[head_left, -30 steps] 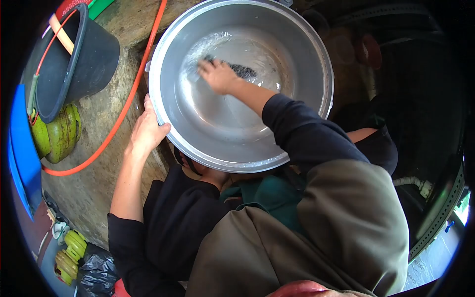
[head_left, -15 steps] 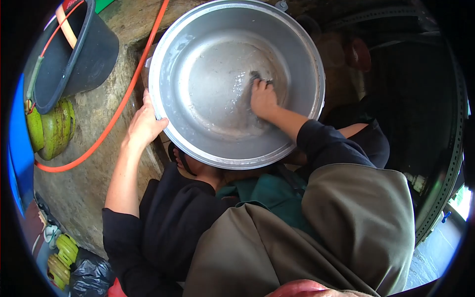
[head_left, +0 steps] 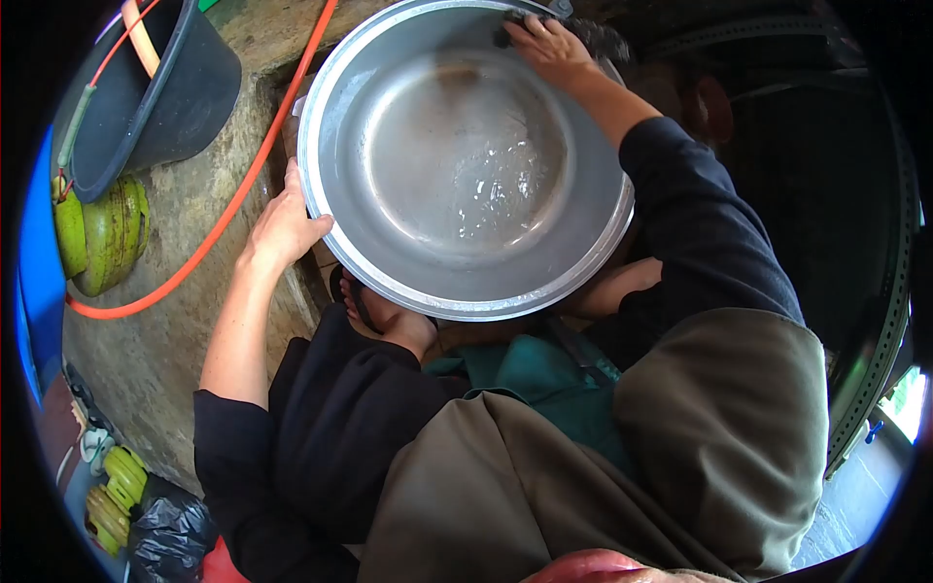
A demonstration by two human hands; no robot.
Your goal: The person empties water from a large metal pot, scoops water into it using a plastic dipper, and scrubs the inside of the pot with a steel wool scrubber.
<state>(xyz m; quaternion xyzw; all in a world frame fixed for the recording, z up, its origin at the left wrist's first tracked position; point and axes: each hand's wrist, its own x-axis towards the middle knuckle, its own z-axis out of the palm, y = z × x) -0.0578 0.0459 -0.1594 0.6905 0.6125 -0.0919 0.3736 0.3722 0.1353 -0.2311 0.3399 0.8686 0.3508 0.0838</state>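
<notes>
A large round aluminium pot (head_left: 457,277) is tipped toward me, with its wet inside facing up. My left hand (head_left: 282,228) grips its left rim, thumb on the edge and fingers along the outer wall. My right hand (head_left: 552,49) is at the far right part of the rim, closed on a dark scouring pad (head_left: 507,31); its fingers partly cover the pad. Water glistens on the pot's bottom, and a brownish patch shows near its far side. Beside my right hand lies something dark and shiny that I cannot make out.
An orange hose (head_left: 225,219) curves over the concrete ledge (head_left: 209,321) on the left. A black bucket (head_left: 199,97) and green gas cylinders (head_left: 117,233) stand there. A black plastic bag (head_left: 173,530) lies at the lower left. My sandalled foot (head_left: 394,321) is just below the pot.
My right hand has moved with the scouring pad from the pot's bottom up and away to its far right rim. The pot has shifted slightly; my left hand keeps its grip.
</notes>
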